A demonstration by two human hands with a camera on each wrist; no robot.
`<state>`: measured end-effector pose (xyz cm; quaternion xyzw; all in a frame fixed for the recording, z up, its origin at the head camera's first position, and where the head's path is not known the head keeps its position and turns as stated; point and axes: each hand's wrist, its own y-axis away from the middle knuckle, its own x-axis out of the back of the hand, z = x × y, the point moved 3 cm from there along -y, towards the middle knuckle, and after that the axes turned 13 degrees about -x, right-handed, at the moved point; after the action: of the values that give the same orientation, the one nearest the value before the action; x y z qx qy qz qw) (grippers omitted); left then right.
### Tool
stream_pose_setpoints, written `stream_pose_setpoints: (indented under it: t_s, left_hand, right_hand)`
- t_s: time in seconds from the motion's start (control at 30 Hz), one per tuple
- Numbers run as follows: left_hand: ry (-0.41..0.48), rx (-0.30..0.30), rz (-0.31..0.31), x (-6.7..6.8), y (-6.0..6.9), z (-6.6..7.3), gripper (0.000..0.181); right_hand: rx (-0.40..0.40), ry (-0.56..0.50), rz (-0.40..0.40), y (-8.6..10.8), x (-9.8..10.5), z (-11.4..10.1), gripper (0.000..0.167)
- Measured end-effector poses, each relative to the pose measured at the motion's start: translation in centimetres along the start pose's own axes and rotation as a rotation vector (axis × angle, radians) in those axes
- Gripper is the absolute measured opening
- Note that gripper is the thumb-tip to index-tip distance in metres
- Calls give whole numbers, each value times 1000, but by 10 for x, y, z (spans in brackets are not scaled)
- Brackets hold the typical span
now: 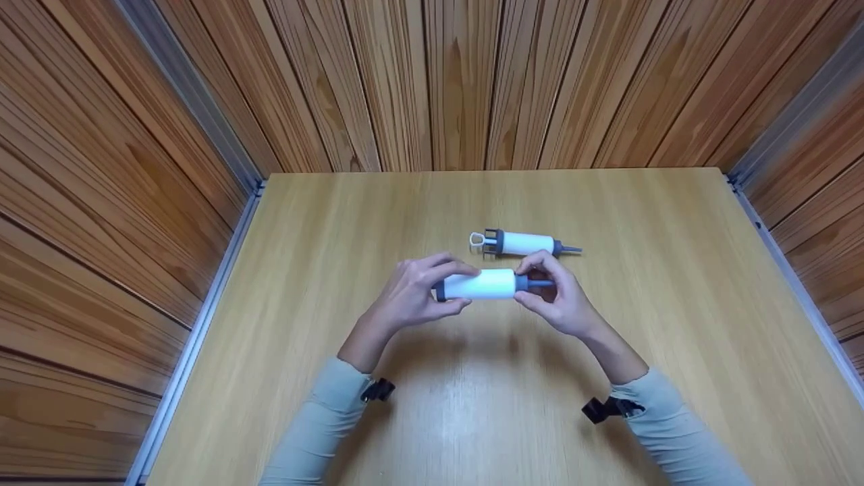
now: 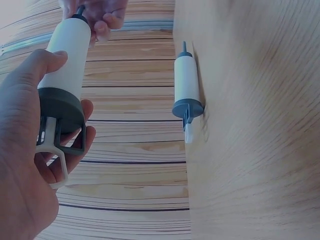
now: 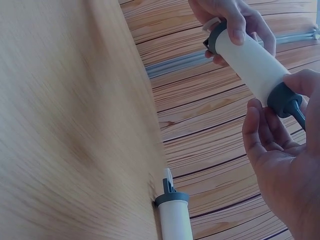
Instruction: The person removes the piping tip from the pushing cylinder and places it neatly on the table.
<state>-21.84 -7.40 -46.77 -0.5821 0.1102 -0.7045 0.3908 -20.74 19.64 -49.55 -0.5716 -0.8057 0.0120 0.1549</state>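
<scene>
A white-barrelled syringe [image 1: 480,284] with dark grey end caps is held above the table, lying sideways between both hands. My left hand [image 1: 412,293] grips its barrel near the handle end, thumb on one side and fingers round the other. In the left wrist view the pale plunger handle [image 2: 59,160] and a grey finger loop stick out below that palm. With thumb and fingertips, my right hand [image 1: 557,297] pinches the grey nozzle cap [image 3: 283,98] at the other end. The thin nozzle [image 1: 540,283] points right, partly inside the right hand's curl.
A second, similar syringe [image 1: 530,243] lies on the wooden table [image 1: 324,223] just beyond the hands, nozzle to the right. Wood-plank walls [image 1: 459,81] with metal edge rails [image 1: 202,317] enclose the table at the back and sides.
</scene>
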Motion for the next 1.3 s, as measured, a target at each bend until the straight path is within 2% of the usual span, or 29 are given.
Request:
stream_pose_setpoints:
  t_s: [0.17, 0.4, 0.6, 0.73, 1.03, 1.3]
  left_hand:
    - [-10, -6, -3, 1, -2, 1, 37]
    - [-27, -31, -6, 2, -4, 3, 37]
    - [-38, -32, -8, 2, -4, 5, 37]
    - [-34, -23, -13, 2, -4, 5, 37]
    - [-24, -24, 0, 2, -3, 6, 37]
    - [-17, -36, 13, 2, -3, 6, 38]
  right_hand:
    - [-2, -1, 15, 0, 0, -1, 36]
    - [-23, -22, 36, -1, 0, -3, 16]
    - [-20, -44, 18, -2, -1, -3, 12]
    - [-18, -45, 20, -1, -1, -3, 15]
    - [13, -42, 30, 2, 0, -4, 33]
    - [13, -34, 46, 2, 1, -4, 38]
